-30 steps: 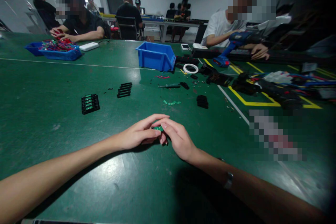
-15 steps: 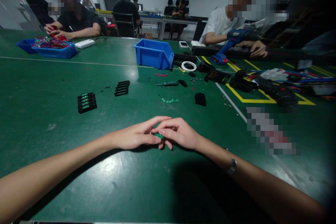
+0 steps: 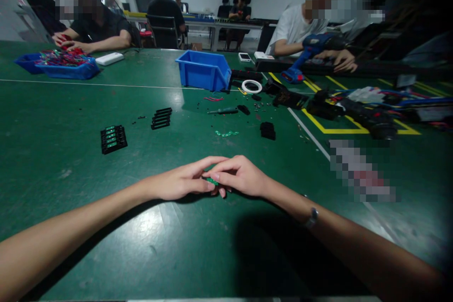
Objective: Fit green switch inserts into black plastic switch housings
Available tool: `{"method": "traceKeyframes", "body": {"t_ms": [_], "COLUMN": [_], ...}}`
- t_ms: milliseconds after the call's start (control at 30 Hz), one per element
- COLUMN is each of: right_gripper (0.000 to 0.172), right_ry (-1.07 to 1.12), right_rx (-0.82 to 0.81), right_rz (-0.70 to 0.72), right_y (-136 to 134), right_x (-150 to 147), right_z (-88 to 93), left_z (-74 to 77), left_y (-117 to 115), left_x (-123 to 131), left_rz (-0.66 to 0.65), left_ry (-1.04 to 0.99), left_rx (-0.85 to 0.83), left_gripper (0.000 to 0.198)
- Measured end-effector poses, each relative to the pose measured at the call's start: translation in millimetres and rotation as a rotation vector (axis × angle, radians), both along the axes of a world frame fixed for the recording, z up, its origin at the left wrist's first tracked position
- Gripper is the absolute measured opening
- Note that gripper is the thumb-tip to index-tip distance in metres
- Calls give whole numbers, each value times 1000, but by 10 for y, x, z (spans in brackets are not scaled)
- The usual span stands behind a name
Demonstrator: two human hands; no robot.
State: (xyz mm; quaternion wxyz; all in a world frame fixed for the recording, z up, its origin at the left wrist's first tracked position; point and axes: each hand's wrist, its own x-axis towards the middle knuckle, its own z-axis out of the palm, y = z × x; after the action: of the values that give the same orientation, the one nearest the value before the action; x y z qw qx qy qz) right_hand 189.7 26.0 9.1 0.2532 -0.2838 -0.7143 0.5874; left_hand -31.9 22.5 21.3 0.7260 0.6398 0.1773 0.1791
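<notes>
My left hand [image 3: 184,180] and my right hand [image 3: 242,177] meet low over the green table, fingertips together. Between their thumbs and fingers they pinch a small green circuit board [image 3: 213,181]; fingers hide most of it, and a dark edge shows at its left. Beyond my hands lies a wavy row of small green boards [image 3: 227,133]. To the left sits a black holder block with green boards in it [image 3: 113,138], and near it a set of black plastic strips [image 3: 162,118]. A stack of black plastic parts [image 3: 267,130] is at the right.
A green-handled screwdriver [image 3: 226,111] lies near scattered screws and a white ring [image 3: 252,87]. Behind stands a blue bin [image 3: 204,71]. A blue tray of coloured wires [image 3: 69,71] is at far left. Across the table, a person at right sits near a blue power drill [image 3: 306,54].
The view has shifted slightly, so the table items sit a little further left. My hands stay together on the green board, with the fingers beneath it slightly moved.
</notes>
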Motion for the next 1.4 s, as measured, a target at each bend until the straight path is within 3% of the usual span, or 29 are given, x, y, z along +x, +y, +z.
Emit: {"method": "traceKeyframes", "body": {"t_ms": [667, 1400], "right_gripper": [34, 35], "right_ry": [29, 44], "right_rx": [-4, -30], "right_rz": [-55, -96], "right_y": [-27, -33], "right_x": [-27, -33], "right_z": [-53, -91], "left_z": [-38, -52], "left_y": [-41, -50], "left_x": [32, 31], "left_rz": [72, 98], "left_ry": [-34, -43], "left_rx": [-112, -104], "left_gripper": [66, 64]}}
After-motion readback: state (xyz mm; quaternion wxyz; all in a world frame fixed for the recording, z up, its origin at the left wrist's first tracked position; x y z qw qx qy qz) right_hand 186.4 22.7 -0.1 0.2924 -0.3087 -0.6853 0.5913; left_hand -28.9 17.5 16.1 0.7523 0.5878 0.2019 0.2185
